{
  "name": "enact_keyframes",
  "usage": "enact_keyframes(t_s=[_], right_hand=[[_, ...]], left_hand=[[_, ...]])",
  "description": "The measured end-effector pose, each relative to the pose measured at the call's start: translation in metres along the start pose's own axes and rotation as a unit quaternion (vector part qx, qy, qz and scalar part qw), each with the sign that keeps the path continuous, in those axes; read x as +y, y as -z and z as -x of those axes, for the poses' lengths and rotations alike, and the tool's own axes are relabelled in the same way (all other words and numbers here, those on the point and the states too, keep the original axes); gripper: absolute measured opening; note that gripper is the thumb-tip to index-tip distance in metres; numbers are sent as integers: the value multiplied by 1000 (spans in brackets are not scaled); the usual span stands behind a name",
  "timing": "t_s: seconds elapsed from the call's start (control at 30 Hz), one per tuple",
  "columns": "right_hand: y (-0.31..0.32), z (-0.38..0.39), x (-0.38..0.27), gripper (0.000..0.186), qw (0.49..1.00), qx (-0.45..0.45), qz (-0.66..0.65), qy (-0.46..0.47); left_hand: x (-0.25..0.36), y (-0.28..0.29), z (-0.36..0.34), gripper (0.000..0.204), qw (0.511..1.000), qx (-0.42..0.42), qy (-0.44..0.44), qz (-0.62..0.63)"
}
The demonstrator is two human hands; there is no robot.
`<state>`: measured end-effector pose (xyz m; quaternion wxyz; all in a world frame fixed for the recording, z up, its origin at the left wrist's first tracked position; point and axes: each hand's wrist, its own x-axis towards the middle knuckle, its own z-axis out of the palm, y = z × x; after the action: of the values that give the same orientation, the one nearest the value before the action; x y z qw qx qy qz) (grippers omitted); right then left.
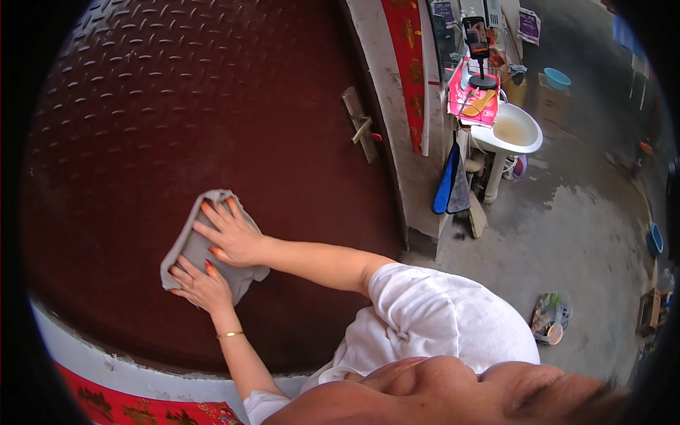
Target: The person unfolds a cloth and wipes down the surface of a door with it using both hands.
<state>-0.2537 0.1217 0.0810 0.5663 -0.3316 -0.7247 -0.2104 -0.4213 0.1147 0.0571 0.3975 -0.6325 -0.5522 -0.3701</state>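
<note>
A grey cloth point(244, 278) lies against a dark red metal door point(127, 134) with a raised tread pattern. My right hand point(234, 237) presses on the cloth with its fingers spread. My left hand point(202, 287), below it and wearing a gold bangle, also rests on the cloth with fingers apart. The door's latch handle point(360, 127) is above and to the right of my hands.
A door post point(428, 184) borders the door. Beside it stand a white pedestal sink point(524, 138), a phone on a stand point(476, 39) and hanging blue and grey pads point(446, 180). Blue basins point(557, 78) and a small pile of items point(551, 319) are on the right.
</note>
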Motion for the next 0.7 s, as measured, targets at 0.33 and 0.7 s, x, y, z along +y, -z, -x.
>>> enact_keyframes(t_s=[0.33, 0.7], right_hand=[[53, -196, 73, 65, 985, 155, 19, 78], [114, -311, 185, 65, 972, 198, 60, 108]], left_hand=[[47, 38, -215, 63, 986, 160, -38, -35], [135, 20, -380, 62, 947, 221, 28, -230]])
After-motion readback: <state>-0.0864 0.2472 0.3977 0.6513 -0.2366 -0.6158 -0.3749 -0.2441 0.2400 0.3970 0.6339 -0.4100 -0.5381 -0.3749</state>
